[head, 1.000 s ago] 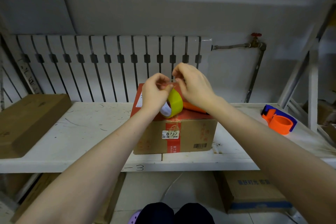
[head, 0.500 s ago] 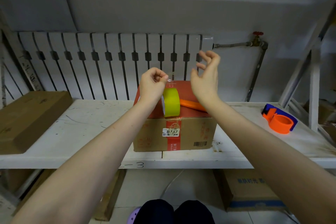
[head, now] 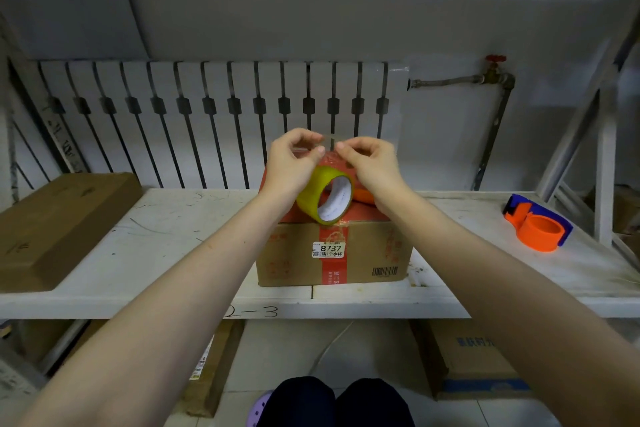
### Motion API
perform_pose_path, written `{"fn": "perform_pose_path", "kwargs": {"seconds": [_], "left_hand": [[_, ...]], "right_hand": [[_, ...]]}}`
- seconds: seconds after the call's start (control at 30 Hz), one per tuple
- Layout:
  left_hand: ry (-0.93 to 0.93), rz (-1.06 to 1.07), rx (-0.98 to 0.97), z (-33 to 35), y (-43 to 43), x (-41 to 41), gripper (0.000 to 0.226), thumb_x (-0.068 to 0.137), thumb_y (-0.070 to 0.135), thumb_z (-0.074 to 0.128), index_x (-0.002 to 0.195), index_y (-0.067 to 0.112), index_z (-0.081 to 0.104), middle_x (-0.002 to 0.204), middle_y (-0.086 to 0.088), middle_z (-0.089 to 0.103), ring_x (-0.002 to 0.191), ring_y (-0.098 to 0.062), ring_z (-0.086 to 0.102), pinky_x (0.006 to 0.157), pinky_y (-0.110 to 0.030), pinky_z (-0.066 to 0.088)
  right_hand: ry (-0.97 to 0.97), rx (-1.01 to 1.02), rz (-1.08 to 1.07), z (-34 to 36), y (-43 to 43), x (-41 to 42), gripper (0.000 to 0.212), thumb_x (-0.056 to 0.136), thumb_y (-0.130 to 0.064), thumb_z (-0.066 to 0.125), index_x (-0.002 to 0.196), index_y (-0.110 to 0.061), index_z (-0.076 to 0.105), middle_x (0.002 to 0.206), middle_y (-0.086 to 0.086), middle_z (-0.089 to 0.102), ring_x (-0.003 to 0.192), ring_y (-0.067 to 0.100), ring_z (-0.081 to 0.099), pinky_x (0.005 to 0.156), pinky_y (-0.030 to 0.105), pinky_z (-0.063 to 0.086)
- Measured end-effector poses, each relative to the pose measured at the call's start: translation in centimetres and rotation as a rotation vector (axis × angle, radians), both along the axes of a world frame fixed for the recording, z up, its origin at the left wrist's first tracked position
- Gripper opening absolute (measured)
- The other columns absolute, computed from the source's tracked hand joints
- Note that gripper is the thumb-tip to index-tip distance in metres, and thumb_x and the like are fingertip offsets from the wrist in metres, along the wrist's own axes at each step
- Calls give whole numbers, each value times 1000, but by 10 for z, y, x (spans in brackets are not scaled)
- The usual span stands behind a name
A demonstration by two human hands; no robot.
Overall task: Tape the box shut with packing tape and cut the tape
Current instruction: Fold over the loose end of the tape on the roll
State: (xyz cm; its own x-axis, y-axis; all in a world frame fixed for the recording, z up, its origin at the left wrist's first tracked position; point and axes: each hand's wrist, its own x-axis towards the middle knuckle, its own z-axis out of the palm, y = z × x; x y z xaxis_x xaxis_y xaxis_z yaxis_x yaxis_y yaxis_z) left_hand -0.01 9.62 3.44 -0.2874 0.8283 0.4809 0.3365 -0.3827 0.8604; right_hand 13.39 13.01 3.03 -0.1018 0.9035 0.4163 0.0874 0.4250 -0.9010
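Pinching one clear tape end between them, the left hand point(head: 294, 163) and right hand point(head: 372, 166) close fingertips above one yellow tape roll point(head: 323, 196), held over one red-topped cardboard box point(head: 332, 253) mid-shelf; one orange dispenser point(head: 536, 227) sits far right.

One tape roll point(head: 325, 196), one tape dispenser point(head: 535, 227), two hands point(head: 294, 163) point(head: 372, 163), four cardboard boxes point(head: 332, 253) point(head: 59, 225) point(head: 474, 360) point(head: 214, 367)

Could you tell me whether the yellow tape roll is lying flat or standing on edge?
On edge and tilted: the tape roll shows its white core, hanging under the left hand above the box.
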Motion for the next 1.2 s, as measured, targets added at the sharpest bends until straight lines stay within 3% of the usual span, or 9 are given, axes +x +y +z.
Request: {"fn": "perform_pose_path", "kwargs": {"seconds": [0.1,0.2,0.33,0.43,0.53,0.63,0.73,0.93,1.2], "left_hand": [[-46,17,-58,-7,-1,2,29,74,23,69,97,39,62,116,2,56,108,-19,57,99,-41,47],[-132,60,-235,-12,-3,8,68,77,20,72,136,29,38,133,-2,40,109,-15,47,95,-28,39],[-223,-22,-562,-16,-8,14,58,83,34,67,130,13,42,121,4,48,106,-17,45,88,-31,36],[-263,-120,-645,-23,-8,17,57,77,42,69,124,17,49,125,2,55,113,-21,52,103,-39,40],[-298,-244,-585,-27,-10,22,28,79,27,71,105,18,65,113,-9,70,107,-27,64,100,-45,47],[-278,-279,-480,-29,-11,24,30,84,10,66,114,10,64,109,-9,71,96,-21,67,80,-26,56],[-221,-226,-341,-27,-15,28,32,85,-1,62,117,4,61,103,-11,68,85,-15,63,63,-11,51],[-56,-186,-195,-28,-16,29,26,83,-3,64,109,4,66,92,-4,67,74,-3,61,70,-13,51],[49,-162,-83,-31,-15,32,24,81,1,67,103,11,69,96,-10,71,89,-23,66,87,-39,52]], "right_hand": [[-46,48,-21,6,0,-5,9,87,-16,65,80,-13,70,73,-3,65,77,14,62,77,32,52],[-90,58,-29,10,-3,-8,11,89,-14,61,81,-10,67,71,-5,61,78,14,58,78,33,49],[-137,24,-18,11,-5,-3,16,93,-19,57,77,-18,62,76,-3,61,81,15,59,79,32,49],[-163,4,-20,11,-8,3,16,94,-23,54,80,-19,62,77,-3,61,77,12,58,70,23,47],[-136,-11,4,14,-11,10,24,97,-22,49,76,-17,62,70,-5,60,63,4,54,54,10,41],[-152,-15,30,13,-14,18,26,96,-24,50,73,-20,61,69,-5,61,53,-4,54,47,5,39],[-140,-27,73,12,-20,24,26,96,-22,52,72,-16,62,65,-1,59,46,-6,51,46,6,39],[-125,-17,146,12,-31,32,26,95,-15,53,70,-11,60,61,2,55,44,-6,50,45,7,40],[-165,4,139,14,-31,33,31,96,-15,51,66,-11,58,54,-3,54,39,-6,46,43,5,35]]}}
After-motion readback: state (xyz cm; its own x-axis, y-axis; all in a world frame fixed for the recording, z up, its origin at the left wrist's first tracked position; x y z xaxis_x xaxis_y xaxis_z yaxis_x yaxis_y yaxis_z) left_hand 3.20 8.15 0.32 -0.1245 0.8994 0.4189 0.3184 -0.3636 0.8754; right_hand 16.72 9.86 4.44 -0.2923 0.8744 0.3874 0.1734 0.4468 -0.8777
